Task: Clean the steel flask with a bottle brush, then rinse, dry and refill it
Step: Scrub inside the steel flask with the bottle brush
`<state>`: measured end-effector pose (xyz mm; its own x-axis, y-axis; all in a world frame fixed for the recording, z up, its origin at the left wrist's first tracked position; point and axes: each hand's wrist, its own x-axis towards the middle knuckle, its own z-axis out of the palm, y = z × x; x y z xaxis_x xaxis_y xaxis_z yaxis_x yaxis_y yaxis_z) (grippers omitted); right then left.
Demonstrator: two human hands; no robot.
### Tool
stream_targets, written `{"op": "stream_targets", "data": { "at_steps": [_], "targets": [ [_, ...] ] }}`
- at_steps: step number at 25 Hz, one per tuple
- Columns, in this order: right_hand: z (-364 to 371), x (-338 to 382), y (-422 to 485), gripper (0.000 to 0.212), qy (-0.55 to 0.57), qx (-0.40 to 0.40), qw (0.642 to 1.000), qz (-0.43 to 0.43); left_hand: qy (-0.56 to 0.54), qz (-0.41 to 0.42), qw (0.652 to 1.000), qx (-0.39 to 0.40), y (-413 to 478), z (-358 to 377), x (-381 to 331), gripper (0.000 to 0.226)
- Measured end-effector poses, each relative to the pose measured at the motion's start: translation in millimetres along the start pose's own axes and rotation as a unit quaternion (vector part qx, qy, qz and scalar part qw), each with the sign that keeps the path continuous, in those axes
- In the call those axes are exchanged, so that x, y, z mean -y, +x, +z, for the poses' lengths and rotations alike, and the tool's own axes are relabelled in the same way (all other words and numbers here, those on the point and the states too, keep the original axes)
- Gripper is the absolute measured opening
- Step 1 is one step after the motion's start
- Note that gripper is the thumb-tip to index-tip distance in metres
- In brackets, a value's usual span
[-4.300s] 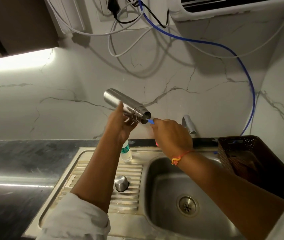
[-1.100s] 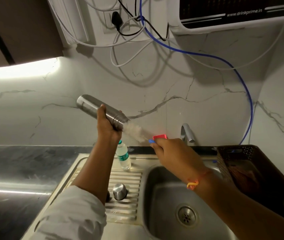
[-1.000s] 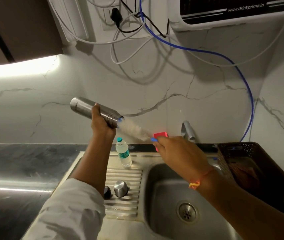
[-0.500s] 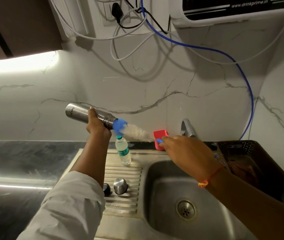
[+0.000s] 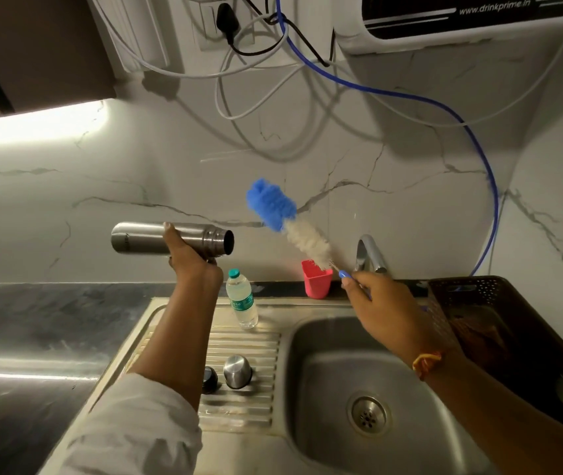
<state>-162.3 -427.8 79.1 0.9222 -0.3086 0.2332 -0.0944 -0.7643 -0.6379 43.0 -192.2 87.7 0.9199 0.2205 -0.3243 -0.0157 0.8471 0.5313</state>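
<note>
And the brush (image 5: 292,229) is out, its blue tip clear of the flask (image 5: 136,240) mouth it was leaving half a second ago and now swung up toward the wall, handle pinched in the right hand (image 5: 386,310) above the sink (image 5: 310,382). The left hand (image 5: 192,269) has its fingers (image 5: 170,231) wrapped round the flask, held level in the air with the mouth pointing right. Below stand a water bottle (image 5: 241,303), a red cup (image 5: 316,284), the tap (image 5: 370,253) and two caps (image 5: 237,371) on the drainboard, none blocking either hand.
</note>
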Motion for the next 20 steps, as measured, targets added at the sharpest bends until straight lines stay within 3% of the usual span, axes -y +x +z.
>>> {"op": "stream_targets", "data": {
  "at_steps": [3,7,15,17,20],
  "targets": [
    [23.5,10.6,-3.8,0.034,0.085,0.02,0.994,0.065,-0.013,-0.037,0.998,0.056,-14.1,-13.3,13.0,0.085],
    [45.5,22.4,-16.1,0.034,0.098,0.017,0.994,0.045,0.042,-0.034,0.993,0.107,-21.7,-30.3,25.1,0.078],
    [76.7,38.0,-18.8,0.04,0.041,0.036,0.998,0.013,0.037,-0.083,0.988,0.126,-7.5,-45.2,24.5,0.071],
    [84.2,43.8,-21.2,0.037,0.074,0.062,0.995,0.021,0.043,-0.093,0.987,0.127,-2.0,-48.2,25.6,0.071],
    [95.4,45.4,-19.2,0.028,0.13,0.035,0.99,0.048,0.051,-0.114,0.984,0.125,4.0,-52.3,25.9,0.078]
  ]
}}
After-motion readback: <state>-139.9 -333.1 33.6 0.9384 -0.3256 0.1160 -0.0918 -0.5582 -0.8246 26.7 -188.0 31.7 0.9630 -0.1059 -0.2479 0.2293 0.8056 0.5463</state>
